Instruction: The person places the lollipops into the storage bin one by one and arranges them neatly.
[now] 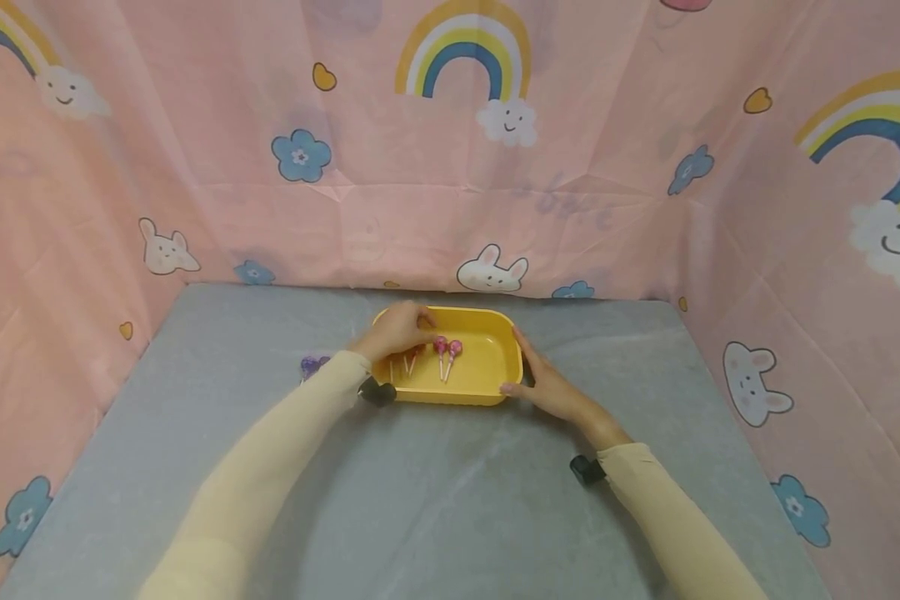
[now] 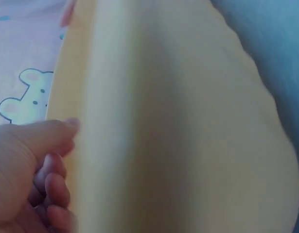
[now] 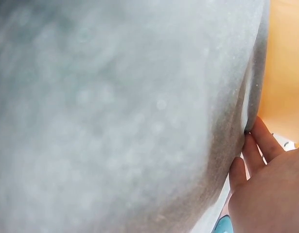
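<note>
A yellow rectangular tray [image 1: 487, 398] sits on the table towards the back. Inside it lie pink-headed lollipops with pale sticks, two of them side by side near the middle [image 1: 453, 350]. My left hand [image 1: 397, 329] reaches over the tray's left end, fingertips down by the lollipops. In the left wrist view its fingers [image 2: 56, 187] are curled, but the tray's wall [image 2: 178, 121] blocks the rest, so I cannot tell whether they pinch a lollipop. My right hand [image 1: 551, 387] holds the tray's right end, thumb at the front corner and fingers along the side.
Purple-wrapped lollipops [image 1: 311, 365] lie on the table left of the tray, partly hidden by my left sleeve. A grey cloth [image 1: 450, 500] covers the table. Pink printed curtains [image 1: 390, 225] close off the back and both sides, near the tray's far edge.
</note>
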Available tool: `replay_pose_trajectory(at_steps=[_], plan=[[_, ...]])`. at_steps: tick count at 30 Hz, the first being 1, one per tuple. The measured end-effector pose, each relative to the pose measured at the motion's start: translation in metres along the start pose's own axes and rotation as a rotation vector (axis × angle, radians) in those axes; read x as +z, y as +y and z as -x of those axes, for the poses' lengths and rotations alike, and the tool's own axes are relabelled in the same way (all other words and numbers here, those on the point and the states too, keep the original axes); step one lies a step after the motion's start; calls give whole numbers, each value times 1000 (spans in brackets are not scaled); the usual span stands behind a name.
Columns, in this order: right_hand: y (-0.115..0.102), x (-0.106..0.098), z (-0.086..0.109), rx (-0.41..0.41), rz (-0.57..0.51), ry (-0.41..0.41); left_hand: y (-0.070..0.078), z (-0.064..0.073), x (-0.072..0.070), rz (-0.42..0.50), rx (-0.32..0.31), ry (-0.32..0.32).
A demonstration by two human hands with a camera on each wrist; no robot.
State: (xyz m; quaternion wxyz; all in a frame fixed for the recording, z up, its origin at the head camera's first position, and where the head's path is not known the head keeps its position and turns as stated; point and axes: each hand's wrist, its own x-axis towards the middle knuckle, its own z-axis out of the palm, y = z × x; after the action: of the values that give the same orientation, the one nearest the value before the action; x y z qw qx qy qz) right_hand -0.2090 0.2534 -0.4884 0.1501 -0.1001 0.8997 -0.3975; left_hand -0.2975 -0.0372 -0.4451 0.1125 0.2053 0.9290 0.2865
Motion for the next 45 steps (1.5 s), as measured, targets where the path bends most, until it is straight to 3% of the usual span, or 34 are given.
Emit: replay_pose_trajectory(at_steps=[4,13,19,30,45], plan=[[0,0,0,9,3,-5,-2,-1,5,139,24,24],[-2,-1,1,18,10,1,-11,-4,22,141,-27,127],[-3,-1,1,20,4,-3,-10,-3,24,154,-2,189],[-5,-1,1,9,16,-8,-9,-1,28,28,-27,126],[-3,-1,2,9,16,-1,-7,0,29,29,-75,117]])
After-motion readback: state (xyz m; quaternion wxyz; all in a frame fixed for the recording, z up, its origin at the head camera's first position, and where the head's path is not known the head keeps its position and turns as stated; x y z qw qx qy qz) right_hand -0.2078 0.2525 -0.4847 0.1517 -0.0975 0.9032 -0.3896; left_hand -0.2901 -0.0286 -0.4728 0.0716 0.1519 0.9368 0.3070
